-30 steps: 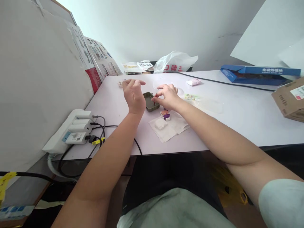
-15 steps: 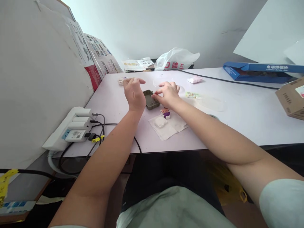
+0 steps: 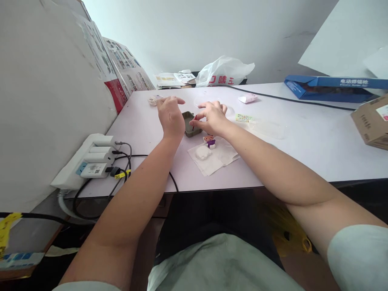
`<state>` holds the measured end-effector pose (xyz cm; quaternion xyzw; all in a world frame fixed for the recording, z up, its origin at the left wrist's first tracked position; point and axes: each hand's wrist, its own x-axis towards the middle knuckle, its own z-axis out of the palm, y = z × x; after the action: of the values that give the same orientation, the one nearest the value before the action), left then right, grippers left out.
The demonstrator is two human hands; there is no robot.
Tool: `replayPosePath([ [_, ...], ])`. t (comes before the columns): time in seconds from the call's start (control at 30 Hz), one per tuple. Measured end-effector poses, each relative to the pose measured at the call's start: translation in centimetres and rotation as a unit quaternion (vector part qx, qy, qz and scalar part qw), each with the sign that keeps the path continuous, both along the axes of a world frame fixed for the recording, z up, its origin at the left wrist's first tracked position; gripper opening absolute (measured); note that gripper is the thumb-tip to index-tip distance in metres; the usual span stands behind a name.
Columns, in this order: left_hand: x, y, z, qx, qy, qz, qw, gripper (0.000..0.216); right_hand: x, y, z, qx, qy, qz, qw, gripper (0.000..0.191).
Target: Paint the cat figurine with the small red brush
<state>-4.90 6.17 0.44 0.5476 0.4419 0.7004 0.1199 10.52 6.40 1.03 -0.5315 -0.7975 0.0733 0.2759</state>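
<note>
Head view: the left hand (image 3: pixel 170 117) is raised just beside the left wall of a small dark green tray (image 3: pixel 189 126) that lies on the white bench (image 3: pixel 303 149). The back of the hand faces the camera. Its fingers (image 3: pixel 177 100) are stretched out and loosely apart, and I see nothing between them.

The right hand (image 3: pixel 212 119) is at the right edge of the tray. Its thumb and first finger are pressed together on a thin red piece (image 3: pixel 194 120), which hangs over the tray.

Near the right wrist a small toy figure (image 3: pixel 209 141) and a white lump (image 3: pixel 202 152) lie on a white tissue (image 3: pixel 220 157). At the bench's left edge there is a power strip (image 3: pixel 91 161) with black cables. Far behind are a plastic bag (image 3: pixel 224 72) and a blue box (image 3: pixel 333 87).
</note>
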Motion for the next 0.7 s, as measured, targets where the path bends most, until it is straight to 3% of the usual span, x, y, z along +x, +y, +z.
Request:
replayPosePath([
  [0.1,0.03,-0.17,0.07,-0.013,0.008,-0.002,1.000,0.047,0.26,0.03,-0.03,0.016,0.006,-0.011,1.000,0.030],
  [0.27,0.16,-0.42,0.19,-0.027,0.019,-0.003,0.999,0.044,0.33,0.19,-0.37,-0.007,0.009,0.039,0.999,0.025],
  [0.47,0.19,-0.29,0.20,-0.035,0.028,0.000,0.999,0.044,0.38,0.48,-0.42,0.023,0.015,-0.004,1.000,0.028],
  [0.6,0.23,-0.39,0.23,-0.038,0.033,-0.003,0.999,0.044,0.27,0.47,-0.63,0.006,0.007,0.037,0.999,0.023],
  [0.7,0.29,-0.51,0.27,-0.044,0.034,-0.005,0.998,0.044,0.19,0.64,-0.79,0.024,0.008,0.027,0.999,0.023],
])
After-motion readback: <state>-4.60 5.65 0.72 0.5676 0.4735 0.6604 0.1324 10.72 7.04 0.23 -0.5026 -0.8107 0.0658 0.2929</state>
